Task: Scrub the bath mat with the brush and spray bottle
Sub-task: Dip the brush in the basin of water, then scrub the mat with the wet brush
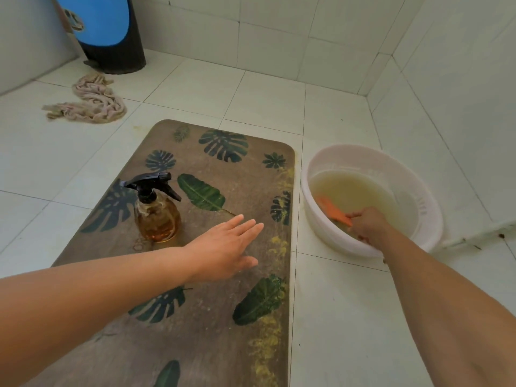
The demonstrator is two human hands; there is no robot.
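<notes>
The right hand (365,223) is clenched around one orange plastic brush (333,210), whose bristles and lower half are sunk in cloudy yellowish water and hard to make out, inside one round pale pink plastic basin (418,191) on the white tiled floor (265,96), just beside the mat's right edge. One brown rectangular bath mat printed with dark green leaves (212,275) lies on the floor, its near end cut off by the frame; yellow stains run along its right edge. The left hand (226,247) rests flat on it, fingers spread, grasping nothing. One amber transparent spray bottle with a black trigger head (156,210) stands upright on the mat, near the left hand; no label is readable. One crumpled pinkish rag (92,100) lies by a dark bin with a blue lid (111,32), partly cut off.
</notes>
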